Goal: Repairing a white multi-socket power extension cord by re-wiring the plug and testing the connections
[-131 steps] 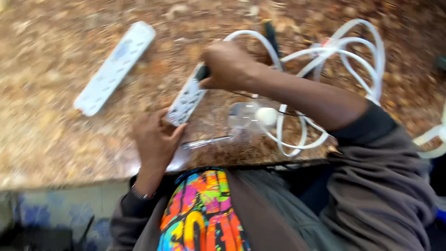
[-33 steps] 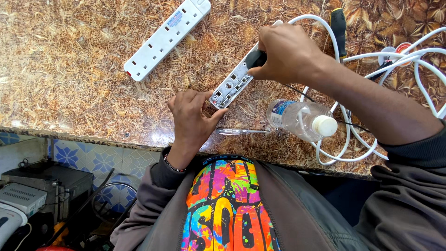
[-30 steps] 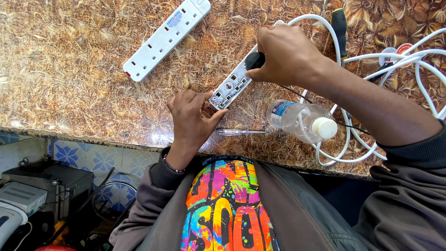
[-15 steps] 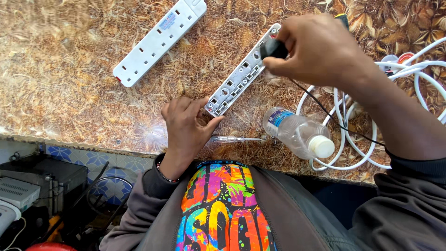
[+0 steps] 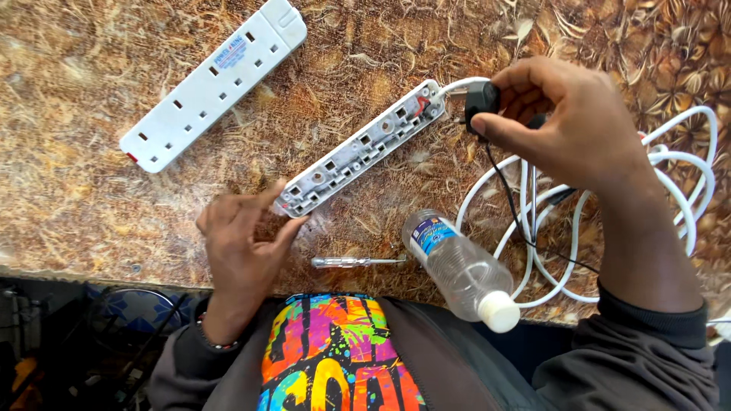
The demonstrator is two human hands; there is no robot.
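An opened power strip (image 5: 358, 151) lies slantwise across the middle of the frame on the mottled brown bench (image 5: 91, 205), its lower end near centre-left and its upper end toward the upper right. It is white and long, turned to show a grey inner face with rectangular socket slots and round screw posts (a small red part sits near the upper end). A white cable (image 5: 609, 221) leaves that upper end and loops in coils at the right of the frame. A small black plug-like object (image 5: 481, 99) sits just beside the strip's upper end, with a thin black wire (image 5: 518, 221) trailing down from it.
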